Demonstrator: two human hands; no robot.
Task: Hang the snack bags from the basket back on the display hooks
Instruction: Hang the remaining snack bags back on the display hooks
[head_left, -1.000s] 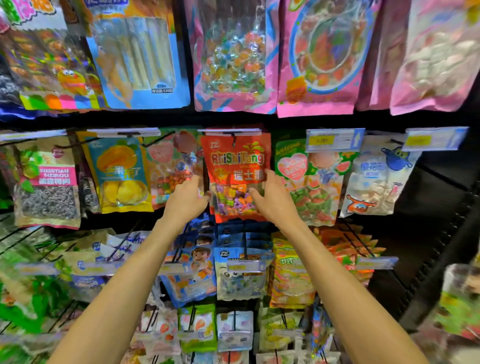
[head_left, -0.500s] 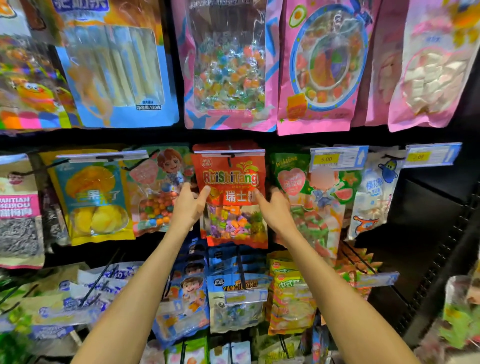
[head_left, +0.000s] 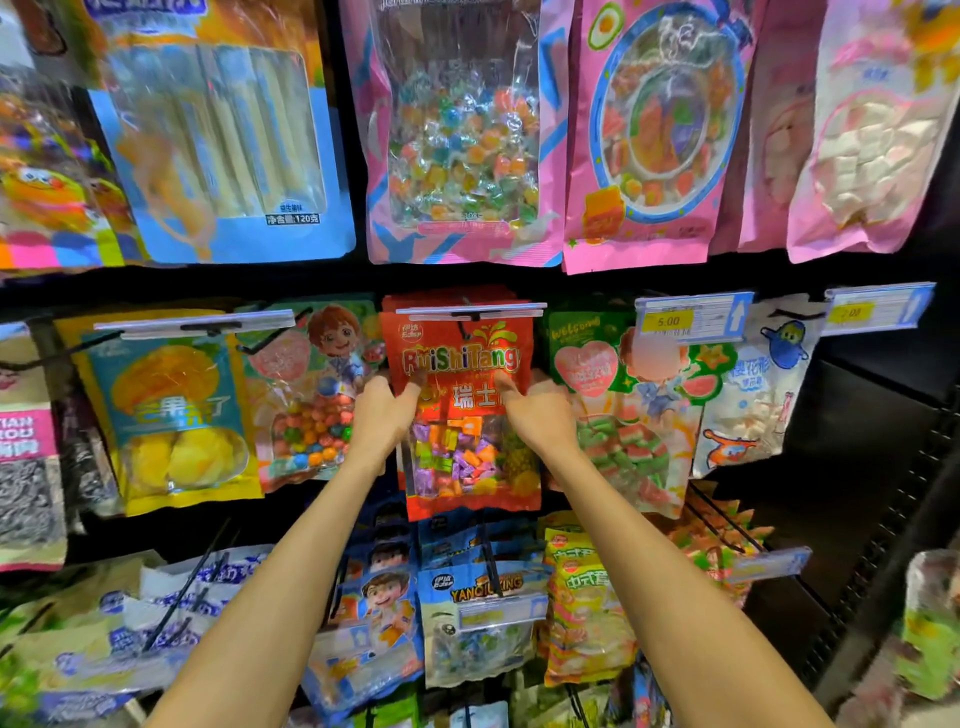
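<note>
A red snack bag (head_left: 462, 364) with a clear window of coloured candies hangs in the middle row of the display, under a price-tag strip (head_left: 470, 312) on its hook. My left hand (head_left: 382, 415) grips the bag's left edge, thumb on the front. On the opposite edge my right hand (head_left: 537, 415) holds it the same way. The bag's top sits just behind the strip; the hook itself is mostly hidden. The basket is out of view.
A yellow mango bag (head_left: 171, 415) and a cartoon-boy candy bag (head_left: 317, 389) hang to the left, a green watermelon gummy bag (head_left: 623, 410) to the right. Large pink bags (head_left: 457, 135) hang above. Blue bags (head_left: 483, 618) on hooks crowd the row below.
Both hands have slid up the sides of the red bag, from its lower half to its upper part, and the bag has gone up towards the hook strip.
</note>
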